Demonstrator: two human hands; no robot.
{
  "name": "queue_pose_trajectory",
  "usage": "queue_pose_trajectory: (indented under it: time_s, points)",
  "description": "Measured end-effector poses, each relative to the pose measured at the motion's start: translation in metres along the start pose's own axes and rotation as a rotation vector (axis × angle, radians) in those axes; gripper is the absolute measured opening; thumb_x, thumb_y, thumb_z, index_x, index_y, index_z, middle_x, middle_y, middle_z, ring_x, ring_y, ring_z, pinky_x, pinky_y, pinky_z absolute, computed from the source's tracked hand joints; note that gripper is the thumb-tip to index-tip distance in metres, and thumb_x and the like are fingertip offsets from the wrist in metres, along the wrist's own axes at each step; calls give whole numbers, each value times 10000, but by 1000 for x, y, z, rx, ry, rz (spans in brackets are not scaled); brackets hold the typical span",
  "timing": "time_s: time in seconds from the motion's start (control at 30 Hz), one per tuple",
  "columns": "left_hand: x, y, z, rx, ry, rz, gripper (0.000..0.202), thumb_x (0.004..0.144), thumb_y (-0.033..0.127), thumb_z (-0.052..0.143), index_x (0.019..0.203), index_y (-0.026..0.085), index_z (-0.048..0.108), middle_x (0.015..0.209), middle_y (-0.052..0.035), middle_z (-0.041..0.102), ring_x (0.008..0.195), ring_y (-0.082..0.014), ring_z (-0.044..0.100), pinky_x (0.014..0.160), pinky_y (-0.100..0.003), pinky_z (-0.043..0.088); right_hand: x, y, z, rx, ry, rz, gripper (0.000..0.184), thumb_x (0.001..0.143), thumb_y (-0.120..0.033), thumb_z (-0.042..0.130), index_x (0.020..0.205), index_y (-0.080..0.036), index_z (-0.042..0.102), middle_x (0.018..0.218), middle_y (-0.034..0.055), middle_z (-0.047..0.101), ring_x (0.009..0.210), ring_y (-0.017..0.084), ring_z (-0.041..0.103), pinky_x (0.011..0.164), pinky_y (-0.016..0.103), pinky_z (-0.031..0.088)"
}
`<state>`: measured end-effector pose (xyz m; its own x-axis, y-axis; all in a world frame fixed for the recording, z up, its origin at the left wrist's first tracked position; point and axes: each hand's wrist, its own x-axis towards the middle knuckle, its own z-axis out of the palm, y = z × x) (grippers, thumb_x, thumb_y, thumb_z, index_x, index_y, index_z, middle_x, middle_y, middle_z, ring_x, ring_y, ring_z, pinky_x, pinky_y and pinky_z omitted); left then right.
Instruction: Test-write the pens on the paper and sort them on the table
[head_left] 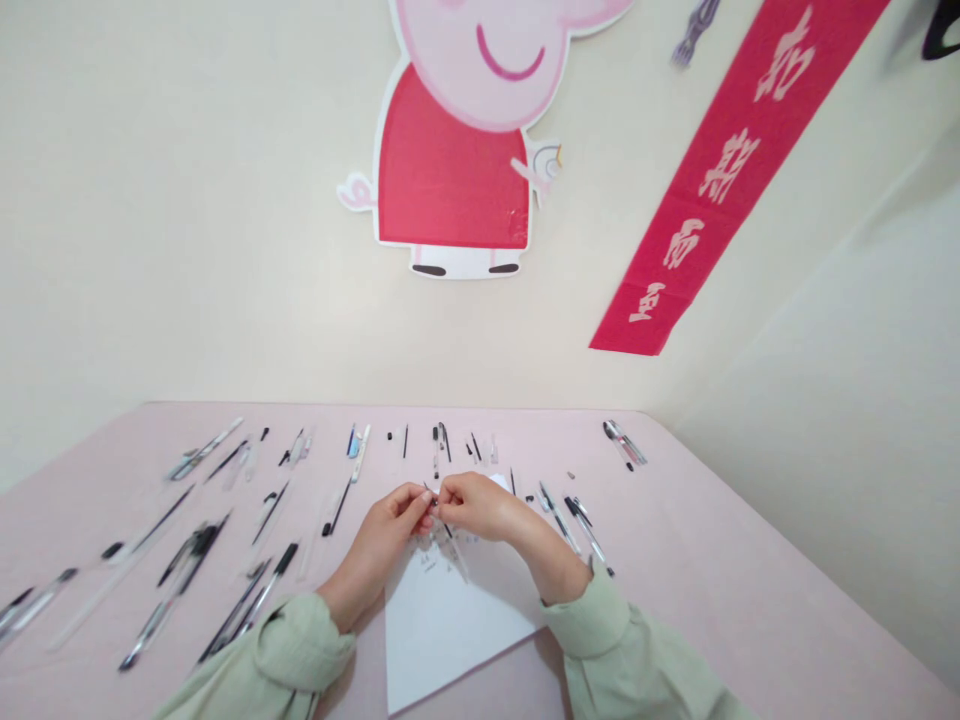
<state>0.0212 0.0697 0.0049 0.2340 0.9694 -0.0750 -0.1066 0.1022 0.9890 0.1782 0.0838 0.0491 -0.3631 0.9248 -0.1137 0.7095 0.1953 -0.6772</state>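
Note:
My left hand (390,525) and my right hand (480,505) meet over a white sheet of paper (442,625) on the pink table (712,580). Both pinch a thin black pen part (436,500) between fingertips, and its lower end slants down toward the paper. A clear pen barrel (456,555) lies on the paper just below the hands. Both sleeves are light green.
Several pens and loose pen parts lie spread over the table: a row to the left (180,565), small pieces along the back (442,440), two pens right of my right hand (577,525), and a pair at the far right (624,443). The wall rises right behind the table.

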Motion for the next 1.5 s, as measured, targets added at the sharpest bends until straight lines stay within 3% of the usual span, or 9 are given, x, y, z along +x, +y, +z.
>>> queue_pose_trajectory:
  time_s: [0.07, 0.17, 0.33, 0.4, 0.67, 0.93, 1.5]
  points:
    - [0, 0, -1, -55, 25, -16, 297, 733, 445, 667, 729, 155, 604, 623, 21, 548, 605, -119, 499, 595, -229, 399, 1, -2, 4, -12, -1, -9, 136, 778, -216, 605, 655, -162, 588, 589, -51, 533, 564, 84, 459, 526, 197, 286]
    - [0, 2, -2, -130, 78, -47, 281, 719, 420, 679, 745, 153, 596, 677, 3, 577, 624, -118, 508, 612, -232, 410, 2, 7, -8, -59, 40, 53, 159, 819, -230, 579, 674, -170, 605, 612, -33, 588, 590, 98, 506, 551, 202, 303]
    - [-1, 5, 0, -155, 85, -49, 243, 743, 384, 659, 738, 160, 565, 727, -14, 613, 608, -101, 496, 603, -225, 406, 5, 41, -38, -213, 445, 251, 151, 875, -191, 479, 870, -201, 629, 856, 27, 659, 800, 147, 567, 634, 227, 321]
    - [-1, 5, 1, -150, 81, -49, 233, 744, 372, 661, 746, 163, 558, 703, 1, 601, 593, -95, 486, 595, -219, 400, 7, 51, -36, -265, 500, 260, 155, 862, -174, 494, 903, -216, 638, 881, 19, 655, 812, 143, 574, 649, 225, 331]
    - [0, 2, 1, -118, 52, -50, 238, 754, 377, 660, 761, 165, 552, 690, 14, 596, 588, -92, 480, 591, -219, 391, 18, 62, -3, -441, 442, 242, 201, 879, -203, 522, 1030, -239, 649, 1018, 39, 615, 801, 147, 595, 635, 241, 336]
    - [0, 2, 2, -65, 30, -38, 248, 766, 400, 643, 769, 173, 543, 688, 15, 602, 588, -97, 480, 592, -225, 386, 26, 69, 3, -491, 510, 223, 140, 891, -286, 547, 993, -232, 628, 1026, 39, 595, 798, 143, 588, 618, 237, 322]
    - [-2, 9, 5, -10, 11, -36, 275, 722, 444, 650, 756, 185, 565, 683, 16, 603, 575, -111, 490, 587, -236, 386, 28, 63, 4, -463, 534, 203, 122, 889, -210, 495, 918, -231, 611, 973, 17, 584, 755, 127, 564, 601, 231, 330]
